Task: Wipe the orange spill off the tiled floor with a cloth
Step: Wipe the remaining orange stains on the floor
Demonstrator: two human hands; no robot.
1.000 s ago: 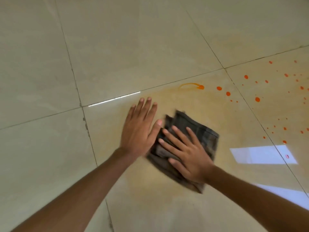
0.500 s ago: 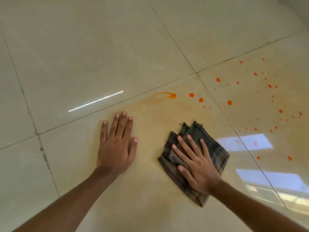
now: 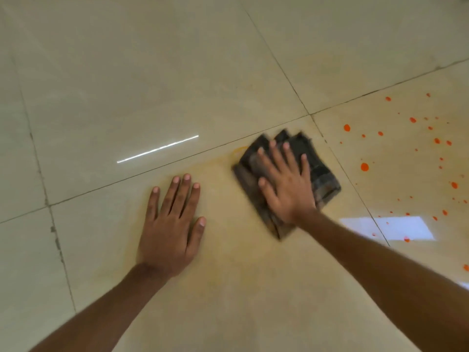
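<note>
A folded dark grey cloth (image 3: 321, 171) lies on the beige tiled floor (image 3: 152, 72), close to a grout crossing. My right hand (image 3: 286, 184) presses flat on the cloth with straight, spread fingers. My left hand (image 3: 172, 224) rests flat on the floor to the left of the cloth, apart from it. Orange drops of the spill (image 3: 364, 166) are scattered over the tile to the right of the cloth. A faint orange curl (image 3: 238, 149) shows at the cloth's far left edge. The tile under my hands carries a pale yellowish smear.
Dark grout lines (image 3: 48, 196) divide the large tiles. A bright window reflection (image 3: 403, 228) lies on the floor at the right, with orange specks on it. A thin white light streak (image 3: 157, 149) sits on the tile beyond my left hand.
My right hand has pushed the cloth away from me, over the orange arc and the drops near the grout line. My left hand stays flat on the floor.
</note>
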